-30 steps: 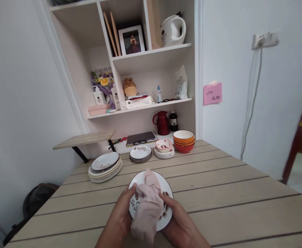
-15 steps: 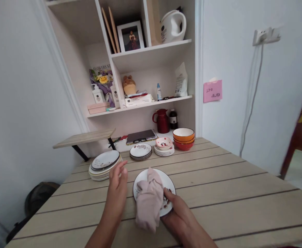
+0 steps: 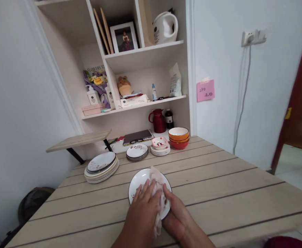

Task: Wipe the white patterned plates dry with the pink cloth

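A white plate (image 3: 137, 179) with a dark rim and a floral pattern is held low over the near part of the table. My right hand (image 3: 179, 215) grips its right edge, thumb on top and fingers underneath. Across the plate lies a crumpled pale pink cloth (image 3: 156, 179), its lower end hanging past the near rim. My left hand (image 3: 145, 206) is closed over this cloth and presses it against the plate's face, hiding part of both.
Along the table's back stand a big plate stack (image 3: 101, 168), a smaller plate stack (image 3: 137, 151), small dishes topped by a square bowl (image 3: 159, 143), and orange and red bowls (image 3: 179, 137). A raised wooden shelf (image 3: 78, 140) is at left, a red jug (image 3: 158, 121) behind.
My left hand has moved right and down from beside the plate onto the cloth, which is now bunched under it. My right hand still holds the plate.
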A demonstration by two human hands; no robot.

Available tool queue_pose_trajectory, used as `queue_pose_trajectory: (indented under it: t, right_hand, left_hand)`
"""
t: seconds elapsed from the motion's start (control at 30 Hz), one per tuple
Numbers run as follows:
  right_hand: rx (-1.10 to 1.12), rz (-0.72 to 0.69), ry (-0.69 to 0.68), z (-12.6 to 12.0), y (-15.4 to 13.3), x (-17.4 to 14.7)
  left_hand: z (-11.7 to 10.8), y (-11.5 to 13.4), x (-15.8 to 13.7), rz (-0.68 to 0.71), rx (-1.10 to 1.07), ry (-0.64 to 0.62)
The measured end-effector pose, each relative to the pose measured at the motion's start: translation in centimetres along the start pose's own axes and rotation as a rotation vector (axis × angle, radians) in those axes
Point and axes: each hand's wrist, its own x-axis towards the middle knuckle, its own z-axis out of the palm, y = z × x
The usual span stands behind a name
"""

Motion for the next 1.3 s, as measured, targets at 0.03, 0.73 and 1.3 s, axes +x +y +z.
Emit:
queue_pose_trajectory:
  t: [0.03,0.73,1.3]
  right_hand:
    - [0.018,0.011,-0.009,-0.1,0.0,0.0]
    - [0.037,-0.123,0.015,-0.5,0.1,0.7]
    - [-0.015,-0.175,0.076,-0.4,0.3,0.5]
  left_hand:
    - [0.1,0.3,0.5,0.018,0.003,0.014]
    - [2.9,-1.1,1.1,-0.096,0.13,0.127]
    - [3.2,0.4,1.3,-0.126,0.143,0.25]
